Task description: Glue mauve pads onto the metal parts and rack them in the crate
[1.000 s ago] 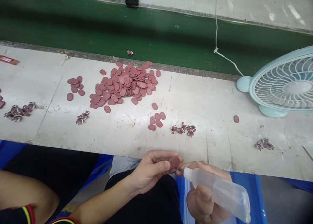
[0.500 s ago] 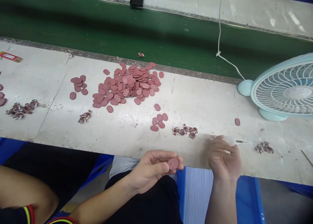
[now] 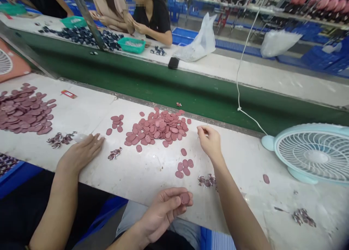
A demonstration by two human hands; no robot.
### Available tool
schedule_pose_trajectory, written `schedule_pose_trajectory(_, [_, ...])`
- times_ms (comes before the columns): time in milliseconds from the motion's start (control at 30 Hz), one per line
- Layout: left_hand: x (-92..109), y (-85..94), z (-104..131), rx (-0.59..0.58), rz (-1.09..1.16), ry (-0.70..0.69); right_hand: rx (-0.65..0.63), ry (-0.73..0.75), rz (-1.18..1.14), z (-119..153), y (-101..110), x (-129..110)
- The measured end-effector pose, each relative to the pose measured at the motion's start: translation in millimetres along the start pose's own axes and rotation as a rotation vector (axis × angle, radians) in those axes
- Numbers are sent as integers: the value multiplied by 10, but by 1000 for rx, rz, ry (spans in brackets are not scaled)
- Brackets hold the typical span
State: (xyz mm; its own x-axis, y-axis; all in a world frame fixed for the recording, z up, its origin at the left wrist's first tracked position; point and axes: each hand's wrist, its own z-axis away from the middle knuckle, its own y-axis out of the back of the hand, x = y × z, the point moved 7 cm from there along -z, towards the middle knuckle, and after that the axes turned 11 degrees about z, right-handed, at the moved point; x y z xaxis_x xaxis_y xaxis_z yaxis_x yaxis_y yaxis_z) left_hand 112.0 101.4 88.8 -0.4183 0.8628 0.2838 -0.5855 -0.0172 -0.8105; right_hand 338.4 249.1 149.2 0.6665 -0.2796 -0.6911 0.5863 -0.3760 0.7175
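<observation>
My left hand (image 3: 160, 213) pinches a dark red oval piece (image 3: 185, 198) with small holes between thumb and fingers, above the table's near edge. My right hand (image 3: 209, 139) is raised just right of the large pile of red oval pieces (image 3: 163, 126), its thumb and forefinger together; what they hold, if anything, is too small to name. A few red ovals (image 3: 185, 162) lie between my hands. Beside my right forearm is a small heap of dark red and white bits (image 3: 206, 180), partly hidden by the arm.
A neighbour's hand (image 3: 81, 150) rests on the white table (image 3: 152, 177) at left, near another pile of ovals (image 3: 24, 112). A light blue fan (image 3: 313, 153) stands at right. Behind runs a green belt (image 3: 136, 84), with people and teal baskets (image 3: 131, 45) beyond.
The view has tilted up, showing people beyond the belt. My right hand has moved forward and left, close to the pile, its fingers drawn together. My left hand still holds its oval.
</observation>
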Motion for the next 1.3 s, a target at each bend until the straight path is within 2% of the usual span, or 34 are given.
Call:
schedule_pose_trajectory(100, [21, 29, 11, 51, 27, -7, -25, 78, 213, -755, -381, -255])
schedule_pose_trajectory(200, [-13, 55, -1, 73, 40, -12, -49, 80, 363, -1166, -664, -458])
schedule_pose_trajectory(333, [-36, 102, -18, 103, 74, -38, -59, 37, 434, -1352, -816, -625])
schedule_pose_trajectory(433, [-7, 139, -10, 133, 106, -51, -51, 20, 392, -1311, -716, -697])
schedule_pose_trajectory(500, [24, 149, -7, 125, 106, -52, -42, 22, 319, -1140, -540, -717])
schedule_pose_trajectory(567, [56, 140, -18, 77, 83, -52, -53, 28, 213, -788, -307, -686])
schedule_pose_trajectory(633, [80, 144, -43, 42, 56, -64, -95, 21, 88, -244, -58, -580])
schedule_pose_trajectory(700, [78, 167, -80, 40, 35, -68, -151, -20, -28, 430, 158, -404])
schedule_pose_trajectory(733, [68, 180, -99, 48, 27, -67, -214, -84, -175, 786, 211, -288])
schedule_pose_trajectory(767, [56, 190, -117, 58, 20, -70, -329, -138, -305, 1141, 204, -193])
schedule_pose_trajectory(800, [37, 189, -133, 61, 14, -66, -382, -177, -421, 1458, 214, -115])
schedule_pose_trajectory(900, [-52, 140, -154, 44, 8, -30, -353, -320, -590, 2107, 221, 102])
schedule_pose_trajectory(967, [-118, 78, -147, 13, -13, 3, -293, -398, -597, 2310, 198, 188])
schedule_pose_trajectory(1067, [-180, -24, -118, -60, -70, 3, -223, -456, -574, 2407, 188, 214])
schedule_pose_trajectory(1167, [-210, -66, -97, -97, -134, -20, -226, -492, -566, 2437, 202, 200])
schedule_pose_trajectory(1300, [-246, -64, -105, -79, -188, -7, -264, -524, -559, 2475, 252, 204])
